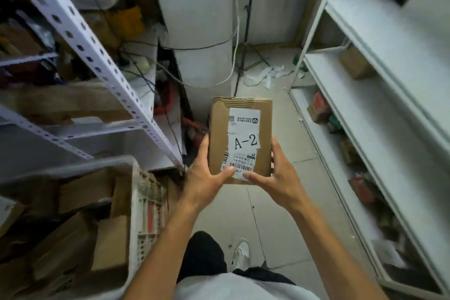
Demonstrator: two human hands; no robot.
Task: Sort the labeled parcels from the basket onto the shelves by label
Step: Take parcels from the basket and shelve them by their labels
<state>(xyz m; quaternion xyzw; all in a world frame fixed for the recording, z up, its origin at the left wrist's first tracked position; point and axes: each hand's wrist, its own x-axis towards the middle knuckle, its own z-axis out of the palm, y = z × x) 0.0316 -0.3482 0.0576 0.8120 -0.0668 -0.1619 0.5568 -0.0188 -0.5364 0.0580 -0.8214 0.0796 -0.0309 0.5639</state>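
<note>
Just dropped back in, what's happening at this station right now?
A person holds a cardboard parcel in both hands, left hand and right hand gripping its lower end. Its label reads A-2. The basket at lower left still holds more boxes. White shelves stand to the right; this parcel isn't shelved yet.

white shelves (379, 95), cardboard box (356, 63), tiled floor (275, 204)

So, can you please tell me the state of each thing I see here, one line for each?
Brown cardboard parcel with white "A-2" label: held up over the floor, label facing the camera.
Left hand: grips the parcel's left edge.
Right hand: grips the parcel's right edge.
White plastic basket: holds more cardboard parcels.
Small brown box on the white right shelf: resting there, untouched.
</note>
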